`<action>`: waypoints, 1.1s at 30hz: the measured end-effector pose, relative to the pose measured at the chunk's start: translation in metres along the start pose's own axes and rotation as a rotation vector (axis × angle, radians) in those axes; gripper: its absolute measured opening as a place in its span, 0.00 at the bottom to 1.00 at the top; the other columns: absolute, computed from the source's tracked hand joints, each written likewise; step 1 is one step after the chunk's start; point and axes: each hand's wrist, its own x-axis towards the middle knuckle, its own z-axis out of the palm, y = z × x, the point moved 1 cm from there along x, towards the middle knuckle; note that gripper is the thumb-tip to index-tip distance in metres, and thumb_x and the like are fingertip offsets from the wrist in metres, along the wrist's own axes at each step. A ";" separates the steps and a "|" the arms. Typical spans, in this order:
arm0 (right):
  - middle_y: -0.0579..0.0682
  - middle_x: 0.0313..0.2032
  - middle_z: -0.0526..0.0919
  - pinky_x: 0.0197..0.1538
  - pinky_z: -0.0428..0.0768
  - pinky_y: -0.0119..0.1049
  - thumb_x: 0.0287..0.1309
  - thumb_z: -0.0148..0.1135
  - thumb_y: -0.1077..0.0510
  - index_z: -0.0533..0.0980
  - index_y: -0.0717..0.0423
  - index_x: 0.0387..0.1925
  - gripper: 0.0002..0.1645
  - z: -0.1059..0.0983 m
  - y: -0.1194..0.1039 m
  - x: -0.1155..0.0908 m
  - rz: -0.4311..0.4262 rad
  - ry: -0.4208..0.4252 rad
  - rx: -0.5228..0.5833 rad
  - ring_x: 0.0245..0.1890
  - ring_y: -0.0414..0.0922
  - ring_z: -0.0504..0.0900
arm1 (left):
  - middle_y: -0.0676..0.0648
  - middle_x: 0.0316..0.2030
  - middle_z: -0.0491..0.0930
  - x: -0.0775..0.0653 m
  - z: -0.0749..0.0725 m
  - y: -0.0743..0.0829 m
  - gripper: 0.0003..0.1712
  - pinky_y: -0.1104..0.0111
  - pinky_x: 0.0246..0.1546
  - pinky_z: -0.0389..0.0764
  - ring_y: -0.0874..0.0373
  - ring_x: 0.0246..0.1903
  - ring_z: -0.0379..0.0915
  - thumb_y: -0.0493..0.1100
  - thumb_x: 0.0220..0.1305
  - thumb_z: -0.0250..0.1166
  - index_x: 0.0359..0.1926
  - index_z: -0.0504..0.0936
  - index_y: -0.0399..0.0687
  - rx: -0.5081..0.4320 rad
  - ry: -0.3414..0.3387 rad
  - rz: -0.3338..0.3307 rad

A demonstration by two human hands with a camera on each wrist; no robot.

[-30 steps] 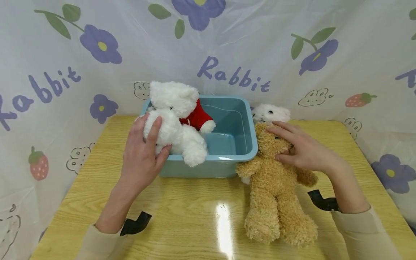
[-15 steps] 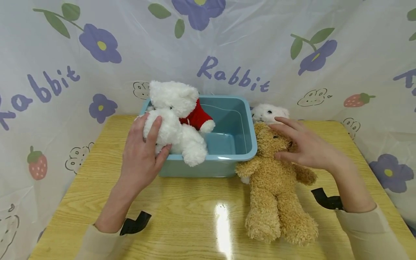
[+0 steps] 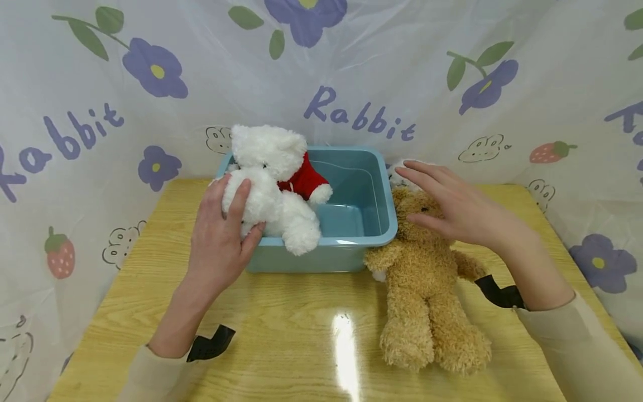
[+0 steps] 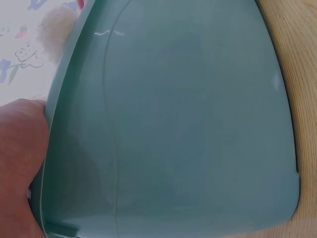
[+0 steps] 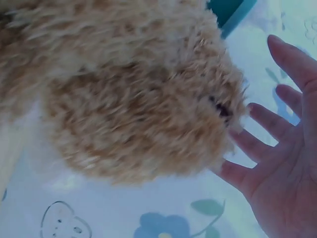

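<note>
In the head view, my left hand [image 3: 218, 234] grips a fluffy white stuffed toy [image 3: 256, 195] that leans over the near left rim of a blue-green plastic bin [image 3: 311, 258]. Behind it in the bin sits a white teddy bear [image 3: 271, 148] in a red top. The left wrist view shows mostly the bin's outer wall [image 4: 188, 114], with part of the hand at its rim. My right hand [image 3: 462, 209] is held over the head of a brown teddy bear [image 3: 424, 279], fingers extended. In the right wrist view, its spread fingers lie beside the bear's furry head [image 5: 138, 119].
Another white stuffed toy [image 3: 399, 176] is mostly hidden behind the brown bear and my right hand. The bin and toys are on a wooden table [image 3: 281, 335], against a white curtain [image 3: 382, 67] printed with flowers. The right part of the bin shows its bare floor.
My right hand has lifted off the brown bear's head and shifted up and left, now covering much of the white toy behind. My left hand stays on the white stuffed toy.
</note>
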 end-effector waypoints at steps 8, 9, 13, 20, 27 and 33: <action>0.58 0.77 0.59 0.68 0.66 0.64 0.63 0.72 0.55 0.56 0.53 0.80 0.50 -0.010 -0.014 0.033 -0.072 -0.004 -0.047 0.74 0.61 0.60 | 0.30 0.73 0.55 0.003 -0.008 -0.005 0.35 0.39 0.66 0.63 0.30 0.70 0.55 0.54 0.77 0.54 0.78 0.56 0.49 -0.013 -0.016 0.026; 0.58 0.77 0.59 0.68 0.66 0.64 0.63 0.72 0.55 0.57 0.53 0.79 0.49 -0.011 -0.016 0.036 -0.076 -0.013 -0.055 0.74 0.61 0.60 | 0.29 0.73 0.54 0.002 -0.009 -0.005 0.36 0.39 0.67 0.62 0.30 0.70 0.55 0.54 0.77 0.54 0.78 0.55 0.48 -0.018 -0.031 0.029; 0.57 0.77 0.59 0.69 0.65 0.62 0.65 0.71 0.53 0.58 0.51 0.79 0.48 -0.016 -0.026 0.043 -0.088 -0.058 -0.057 0.75 0.59 0.59 | 0.28 0.74 0.51 -0.005 -0.014 -0.005 0.37 0.37 0.65 0.63 0.30 0.71 0.53 0.59 0.80 0.48 0.79 0.54 0.45 -0.032 -0.089 0.029; 0.55 0.78 0.57 0.70 0.64 0.62 0.66 0.70 0.51 0.56 0.50 0.80 0.48 -0.023 -0.042 0.060 -0.104 -0.072 -0.075 0.75 0.59 0.59 | 0.29 0.74 0.53 -0.024 -0.032 -0.007 0.46 0.38 0.56 0.73 0.30 0.68 0.60 0.48 0.71 0.66 0.80 0.51 0.41 -0.065 -0.118 -0.057; 0.56 0.78 0.57 0.71 0.64 0.58 0.65 0.70 0.46 0.54 0.49 0.81 0.51 -0.017 -0.065 0.087 -0.207 -0.106 -0.129 0.75 0.58 0.60 | 0.28 0.72 0.58 -0.041 -0.050 -0.016 0.46 0.37 0.52 0.74 0.30 0.67 0.61 0.51 0.72 0.64 0.79 0.53 0.38 -0.012 -0.120 -0.114; 0.55 0.79 0.53 0.67 0.71 0.56 0.66 0.69 0.46 0.51 0.48 0.81 0.52 -0.010 -0.089 0.111 -0.273 -0.158 -0.139 0.75 0.57 0.59 | 0.29 0.73 0.57 -0.055 -0.057 -0.026 0.45 0.38 0.43 0.78 0.28 0.62 0.65 0.49 0.71 0.64 0.80 0.52 0.41 0.025 -0.137 -0.165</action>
